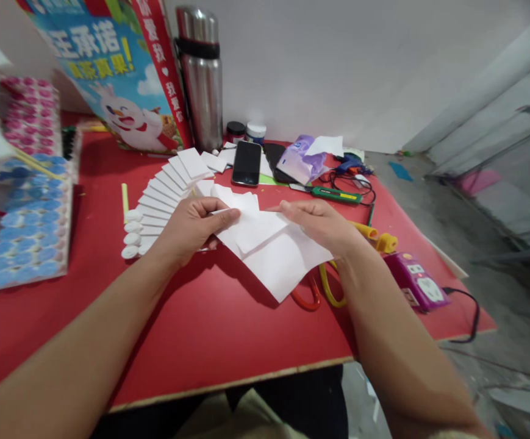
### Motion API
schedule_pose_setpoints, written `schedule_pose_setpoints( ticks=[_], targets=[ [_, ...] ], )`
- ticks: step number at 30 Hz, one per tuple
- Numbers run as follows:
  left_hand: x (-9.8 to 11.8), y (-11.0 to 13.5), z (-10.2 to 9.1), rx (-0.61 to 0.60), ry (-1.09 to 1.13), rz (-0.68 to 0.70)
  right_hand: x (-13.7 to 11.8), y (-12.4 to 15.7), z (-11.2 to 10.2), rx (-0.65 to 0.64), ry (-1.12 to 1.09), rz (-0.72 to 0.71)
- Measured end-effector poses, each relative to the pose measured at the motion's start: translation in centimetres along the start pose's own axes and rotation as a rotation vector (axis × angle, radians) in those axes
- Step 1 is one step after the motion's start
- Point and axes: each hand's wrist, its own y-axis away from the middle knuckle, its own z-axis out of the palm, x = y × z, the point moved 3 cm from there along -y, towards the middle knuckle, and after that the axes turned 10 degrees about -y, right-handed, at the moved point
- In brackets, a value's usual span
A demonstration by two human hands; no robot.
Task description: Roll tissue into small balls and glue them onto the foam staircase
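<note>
Forearms point(130, 305) end in fingers point(226, 219) pinching white paper point(276, 262), one corner pointing bodyward, long axis unclear.

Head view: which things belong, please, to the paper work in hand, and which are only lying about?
Likely in the work:
- white paper, held by the left hand and right hand
- fanned white pieces beside the left hand

Apparently just lying about:
- smartphone
- steel thermos flask
- purple tissue packet
- magenta socket box
</note>
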Motion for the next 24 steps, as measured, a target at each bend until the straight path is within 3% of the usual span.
schedule_pose_setpoints(
  ticks=[4,7,13,19,24],
  targets=[
    [0.2,0.15,0.06,0.007,0.028,-0.029,-0.71,0.21,0.15,-0.106,0.206,-0.177],
    [0.06,0.2,0.11,-0.014,0.043,-0.014,-0.78,0.34,0.27,-0.181,0.201,-0.236],
    [-0.26,0.06,0.22,-0.069,0.076,0.03,-0.13,0.13,0.24,-0.17,0.043,-0.164],
    [-0.02,0.11,0.16,0.0,0.118,0.032,-0.27,0.35,-0.25,-0.099,-0.09,-0.141],
    [0.11,0.36,0.04,0.06,0.02,0.091,-0.13,0.35,0.02,-0.152,-0.172,-0.018]
  ],
)
